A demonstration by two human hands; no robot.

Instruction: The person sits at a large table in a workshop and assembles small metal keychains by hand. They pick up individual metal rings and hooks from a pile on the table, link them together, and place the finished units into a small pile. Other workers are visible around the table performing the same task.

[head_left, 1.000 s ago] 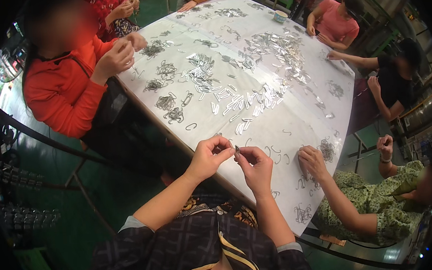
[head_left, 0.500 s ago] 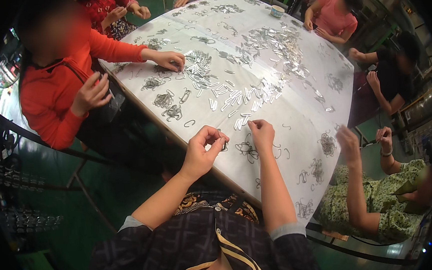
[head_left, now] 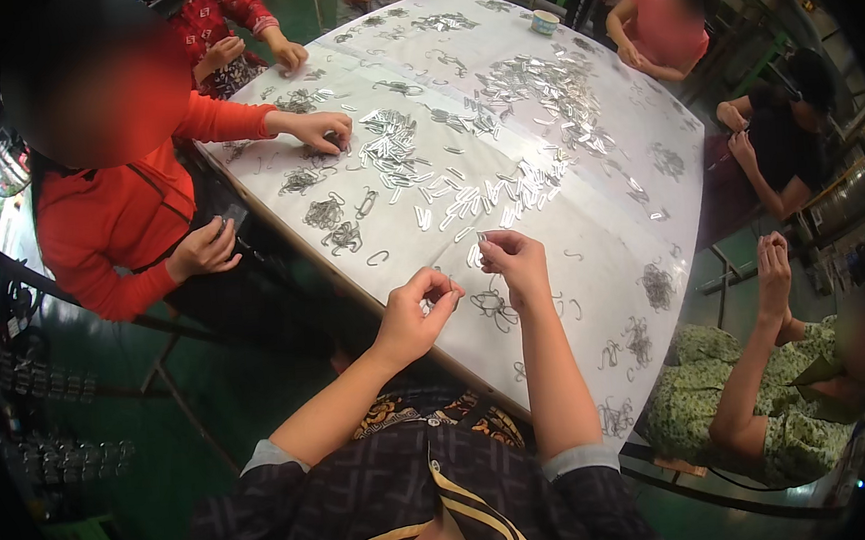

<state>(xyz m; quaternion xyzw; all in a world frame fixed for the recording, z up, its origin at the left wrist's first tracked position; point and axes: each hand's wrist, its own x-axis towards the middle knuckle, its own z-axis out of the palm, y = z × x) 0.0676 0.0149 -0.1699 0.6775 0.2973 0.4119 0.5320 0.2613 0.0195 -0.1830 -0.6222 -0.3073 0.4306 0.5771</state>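
My left hand (head_left: 416, 313) is closed in a pinch just over the table's near edge. A thin dark wire hook shows between its fingertips, mostly hidden by them. To its right, my right hand (head_left: 518, 266) pinches a small, flat silver metal piece (head_left: 481, 236) between thumb and forefinger. Another silver piece (head_left: 473, 256) lies beside its fingertips. Beneath and between my hands is a loose tangle of dark wire hooks (head_left: 495, 309). A pile of silver pieces (head_left: 488, 198) spreads just beyond my right hand.
The large table (head_left: 437, 335) has a white cover. More silver pieces (head_left: 540, 82) and small heaps of wire hooks (head_left: 657, 285) lie across it. A small tub (head_left: 545, 22) stands at the far edge. Several people sit around; a red-sleeved co-worker's hand (head_left: 322, 129) reaches in at left.
My right hand has shifted a little left and now lifts a silver piece in its pinch. My left hand has drawn slightly nearer me. The red-sleeved co-worker's nearer hand has dropped lower.
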